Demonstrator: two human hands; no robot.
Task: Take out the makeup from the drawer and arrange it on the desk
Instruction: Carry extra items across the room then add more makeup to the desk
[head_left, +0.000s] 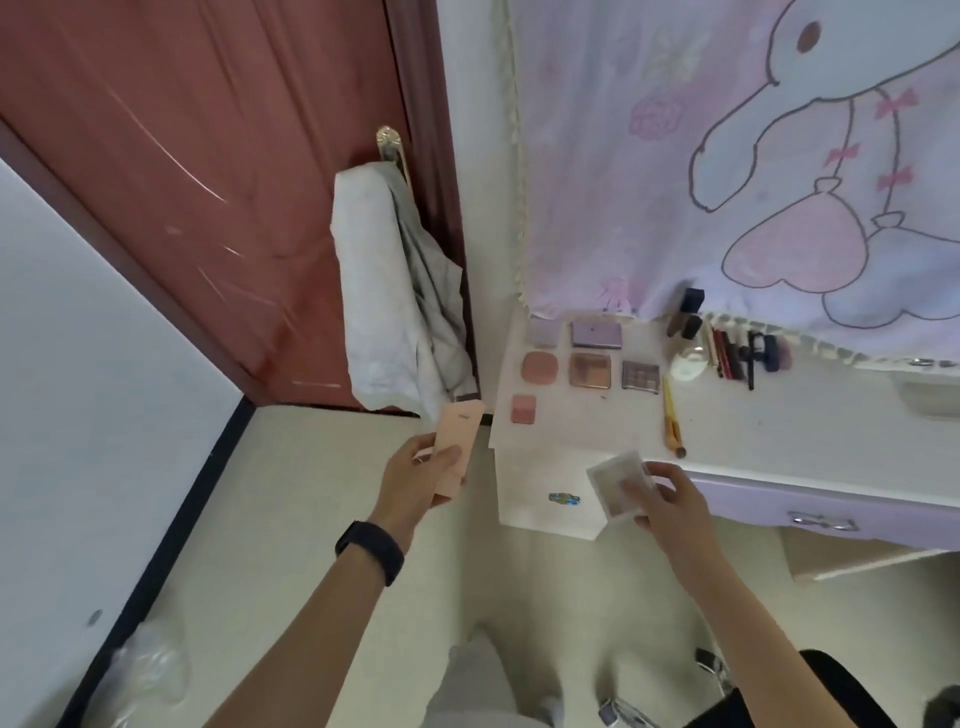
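- Closest in, a black wristband (370, 552) on the left forearm, and both arms reach up and out toward the table (779, 431).
- The left hand (423, 467) has its fingers wrapped round a peach tube (457, 447), thumb across the front. It is held upright off the table's left corner, over the floor, so I'd say it is waiting its turn.
- The right hand (660, 493) pinches a clear square case (618, 483) by its near edge, fingers narrow on it. The case hangs flat at the table's front edge, probably so it can go straight down.
- Just right of that hand is the lilac drawer (823, 521) with a metal handle. Whether it is pulled out, I cannot tell.
- On to the tabletop: a small pink compact (523, 409) sits alone in the front row with bare surface to its right. That looks like the slot for the 2 pieces in hand.
- Next row back holds 3 in a line, a round blush (539, 365), a bronze palette (589, 370) and an eyeshadow palette (640, 375), squared up and apart.
- Behind them come a grey compact (543, 332) and a purple palette (596, 333).
- Long things are grouped right: a yellow pen (671, 415), a bundle of pencils (724, 353), a white jar (688, 361) and dark lipsticks (688, 312).
- Farthest off, a cartoon cloth (727, 156) hangs behind the table.
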